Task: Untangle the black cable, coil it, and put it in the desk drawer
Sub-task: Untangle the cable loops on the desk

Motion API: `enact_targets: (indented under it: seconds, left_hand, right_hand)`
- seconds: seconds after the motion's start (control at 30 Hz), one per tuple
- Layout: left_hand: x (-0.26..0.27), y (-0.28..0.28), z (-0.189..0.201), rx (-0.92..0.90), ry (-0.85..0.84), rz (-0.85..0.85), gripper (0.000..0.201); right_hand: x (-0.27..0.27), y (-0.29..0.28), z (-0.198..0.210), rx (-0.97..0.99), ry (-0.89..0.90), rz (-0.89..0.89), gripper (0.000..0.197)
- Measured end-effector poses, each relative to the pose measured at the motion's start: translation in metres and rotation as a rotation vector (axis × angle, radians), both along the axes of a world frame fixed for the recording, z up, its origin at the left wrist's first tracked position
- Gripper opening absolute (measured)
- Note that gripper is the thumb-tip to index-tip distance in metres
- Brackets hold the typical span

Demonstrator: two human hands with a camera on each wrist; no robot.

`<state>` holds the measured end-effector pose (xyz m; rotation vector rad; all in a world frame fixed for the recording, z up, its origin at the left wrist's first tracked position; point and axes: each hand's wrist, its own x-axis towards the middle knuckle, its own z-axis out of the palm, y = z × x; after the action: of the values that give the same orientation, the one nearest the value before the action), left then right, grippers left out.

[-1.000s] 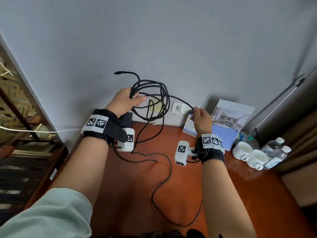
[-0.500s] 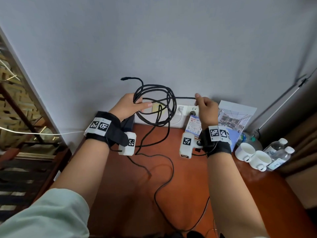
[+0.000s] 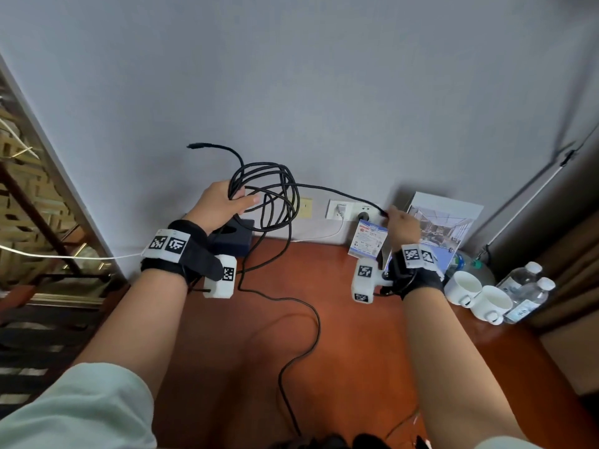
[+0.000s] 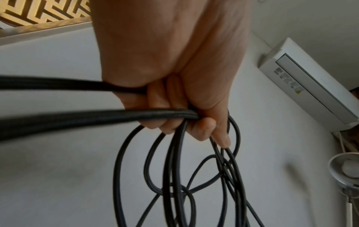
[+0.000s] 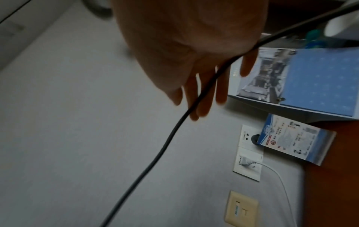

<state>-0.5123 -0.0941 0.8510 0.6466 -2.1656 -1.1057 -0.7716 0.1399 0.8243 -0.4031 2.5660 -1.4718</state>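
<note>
My left hand [image 3: 223, 205] is raised near the wall and grips several loops of the black cable [image 3: 269, 196]; in the left wrist view the fingers [image 4: 202, 130] curl round the bundled strands [image 4: 174, 169]. One connector end [image 3: 194, 146] sticks up above the coil. A single strand runs right from the coil to my right hand [image 3: 400, 222]. In the right wrist view that strand [image 5: 155, 155] lies across the straight fingers [image 5: 202, 95]. The cable's loose tail [image 3: 311, 319] trails over the reddish desk [image 3: 356, 367] towards me. No drawer is in view.
Wall sockets [image 3: 340, 209] with a white plug and lead sit behind the desk. A leaflet stand [image 3: 369, 238] and a picture folder [image 3: 444, 222] lean at the back right. Two white cups [image 3: 463, 286] and water bottles [image 3: 525, 286] stand right. A dark box [image 3: 233, 238] sits under my left hand.
My right hand has dropped lower and further right, drawing one strand out of the coil, and its fingers have straightened. My left hand keeps its grip on the loops.
</note>
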Motion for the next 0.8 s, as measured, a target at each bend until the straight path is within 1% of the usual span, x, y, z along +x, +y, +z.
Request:
enact_targets:
  seconds: [0.07, 0.1, 0.13, 0.2, 0.23, 0.3, 0.37, 0.4, 0.47, 0.53, 0.63, 0.7, 0.8]
  left_hand:
    - [-0.003, -0.001, 0.002, 0.032, 0.021, -0.052, 0.051]
    - [-0.005, -0.001, 0.003, 0.043, 0.021, -0.075, 0.052]
    - [-0.008, 0.001, 0.004, 0.047, 0.015, -0.102, 0.053]
    - [-0.013, 0.007, 0.006, 0.036, -0.003, -0.172, 0.053]
    - [-0.016, 0.010, 0.007, 0.029, -0.009, -0.192, 0.053]
    - [-0.020, 0.013, 0.006, 0.037, -0.002, -0.187, 0.053]
    - [-0.021, 0.012, 0.004, 0.063, 0.016, -0.167, 0.051]
    - [-0.020, 0.011, 0.004, 0.068, 0.011, -0.165, 0.050]
    - [-0.017, 0.010, 0.004, 0.080, -0.012, -0.171, 0.049]
    - [-0.016, 0.008, 0.003, 0.112, -0.022, -0.176, 0.053]
    - [-0.012, 0.003, 0.002, 0.130, -0.044, -0.157, 0.055]
    - [-0.010, -0.001, 0.001, 0.101, -0.061, -0.105, 0.049]
    - [-0.009, -0.011, -0.007, 0.044, -0.081, -0.022, 0.039]
  right_hand:
    - [0.016, -0.017, 0.005, 0.020, 0.073, 0.162, 0.043]
    - [0.025, -0.025, 0.008, 0.019, 0.095, 0.265, 0.042]
    - [0.034, -0.032, 0.012, 0.000, 0.093, 0.369, 0.041]
    - [0.051, -0.047, 0.019, -0.049, 0.020, 0.525, 0.040]
    - [0.056, -0.053, 0.023, -0.042, 0.013, 0.567, 0.043]
    - [0.061, -0.061, 0.026, 0.035, 0.109, 0.587, 0.052]
    - [0.061, -0.062, 0.027, 0.037, 0.186, 0.557, 0.057]
    - [0.060, -0.060, 0.029, -0.007, 0.204, 0.537, 0.053]
    - [0.058, -0.054, 0.033, -0.130, 0.208, 0.461, 0.045]
    - [0.049, -0.047, 0.033, -0.289, 0.175, 0.363, 0.043]
    - [0.040, -0.037, 0.037, -0.495, 0.124, 0.119, 0.043]
    - [0.034, -0.032, 0.039, -0.588, 0.066, -0.063, 0.043]
    - [0.025, -0.027, 0.039, -0.731, 0.000, -0.273, 0.044]
